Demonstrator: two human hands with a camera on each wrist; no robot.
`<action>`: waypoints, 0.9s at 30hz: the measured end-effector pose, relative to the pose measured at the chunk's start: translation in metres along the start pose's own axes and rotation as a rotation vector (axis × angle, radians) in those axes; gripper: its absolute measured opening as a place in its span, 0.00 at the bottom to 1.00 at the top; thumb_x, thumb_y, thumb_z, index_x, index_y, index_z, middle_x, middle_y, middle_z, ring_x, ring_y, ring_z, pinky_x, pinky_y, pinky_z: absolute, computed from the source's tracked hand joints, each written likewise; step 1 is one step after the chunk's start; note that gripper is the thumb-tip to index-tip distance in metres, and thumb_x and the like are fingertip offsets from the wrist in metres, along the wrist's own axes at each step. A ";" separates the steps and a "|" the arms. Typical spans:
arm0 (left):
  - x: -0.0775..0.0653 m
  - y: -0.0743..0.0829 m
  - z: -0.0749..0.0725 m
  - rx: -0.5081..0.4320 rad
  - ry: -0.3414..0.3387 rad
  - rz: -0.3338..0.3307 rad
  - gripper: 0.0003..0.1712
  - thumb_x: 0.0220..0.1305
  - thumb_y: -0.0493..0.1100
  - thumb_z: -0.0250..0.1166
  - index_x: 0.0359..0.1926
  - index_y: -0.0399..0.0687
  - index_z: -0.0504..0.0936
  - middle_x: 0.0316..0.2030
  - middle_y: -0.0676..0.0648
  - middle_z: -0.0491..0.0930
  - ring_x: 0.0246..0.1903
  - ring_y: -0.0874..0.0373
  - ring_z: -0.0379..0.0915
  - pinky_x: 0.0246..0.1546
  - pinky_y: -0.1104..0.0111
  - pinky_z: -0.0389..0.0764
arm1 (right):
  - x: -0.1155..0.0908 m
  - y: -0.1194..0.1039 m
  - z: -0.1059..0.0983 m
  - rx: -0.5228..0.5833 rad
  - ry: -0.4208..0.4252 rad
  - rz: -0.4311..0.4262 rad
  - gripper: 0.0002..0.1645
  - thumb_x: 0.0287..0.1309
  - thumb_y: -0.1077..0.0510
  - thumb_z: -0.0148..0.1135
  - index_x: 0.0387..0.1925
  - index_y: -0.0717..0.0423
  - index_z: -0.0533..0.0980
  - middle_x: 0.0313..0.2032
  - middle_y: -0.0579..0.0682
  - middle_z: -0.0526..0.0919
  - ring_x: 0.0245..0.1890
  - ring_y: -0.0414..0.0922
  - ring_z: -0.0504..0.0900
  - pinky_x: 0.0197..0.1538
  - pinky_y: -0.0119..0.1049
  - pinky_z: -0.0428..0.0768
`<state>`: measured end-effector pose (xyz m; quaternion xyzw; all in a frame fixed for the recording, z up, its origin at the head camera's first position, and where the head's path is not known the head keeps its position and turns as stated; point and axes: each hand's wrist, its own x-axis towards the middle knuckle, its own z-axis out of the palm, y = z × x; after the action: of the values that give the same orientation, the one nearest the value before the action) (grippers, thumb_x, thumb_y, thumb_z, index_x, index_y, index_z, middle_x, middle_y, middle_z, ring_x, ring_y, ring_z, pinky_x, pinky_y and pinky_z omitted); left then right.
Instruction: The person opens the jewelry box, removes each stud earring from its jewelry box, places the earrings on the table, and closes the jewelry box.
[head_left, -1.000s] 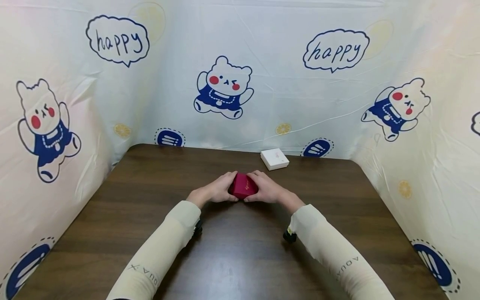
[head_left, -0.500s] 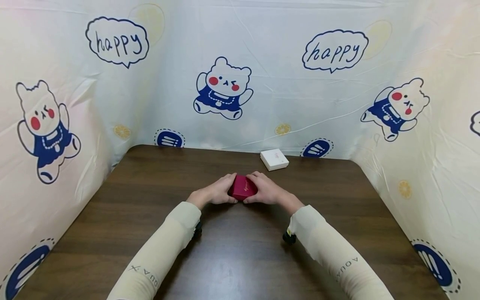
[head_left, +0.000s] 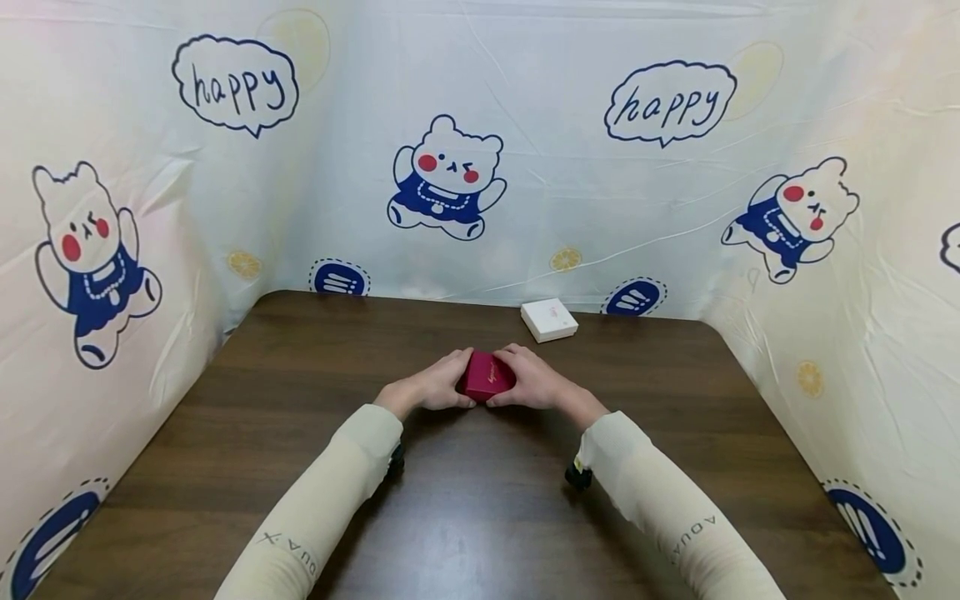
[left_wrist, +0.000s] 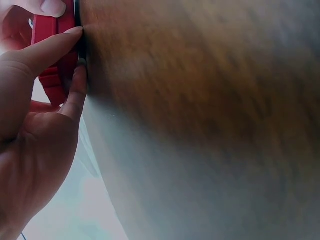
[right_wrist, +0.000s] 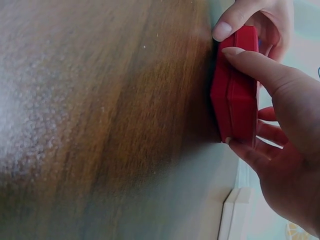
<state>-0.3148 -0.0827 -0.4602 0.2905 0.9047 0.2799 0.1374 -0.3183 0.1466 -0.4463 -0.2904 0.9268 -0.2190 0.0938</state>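
Observation:
A small dark red box [head_left: 487,377] with gold lettering on its lid rests on the table, between both hands. My left hand [head_left: 442,381] grips its left side, thumb on the near face. From the other side my right hand [head_left: 536,379] grips it, with its thumb also on the near face and fingers around the far side. In the right wrist view, a seam runs along the side of the red box [right_wrist: 240,100], and its lid looks closed. The left wrist view shows the left thumb pressed along the red box [left_wrist: 45,30] close to the tabletop.
A flat white box [head_left: 550,320] lies behind and to the right of the hands, near the table's back edge. The brown wooden table [head_left: 465,500] is enclosed by a printed cloth [head_left: 337,150] on its back and sides.
Both hands keep their grip on the red box, which stays in the same spot. Only a very slight shift of the whole head view shows.

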 end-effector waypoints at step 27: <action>0.000 0.002 0.000 0.015 -0.019 -0.024 0.58 0.65 0.45 0.73 0.79 0.31 0.44 0.72 0.35 0.60 0.70 0.46 0.59 0.70 0.53 0.64 | 0.000 0.002 -0.005 -0.001 -0.022 -0.010 0.49 0.52 0.41 0.77 0.70 0.58 0.70 0.63 0.53 0.73 0.60 0.48 0.72 0.60 0.43 0.77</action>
<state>-0.3139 -0.0818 -0.4591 0.2831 0.9088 0.2688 0.1473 -0.3206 0.1497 -0.4426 -0.2973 0.9243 -0.2160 0.1027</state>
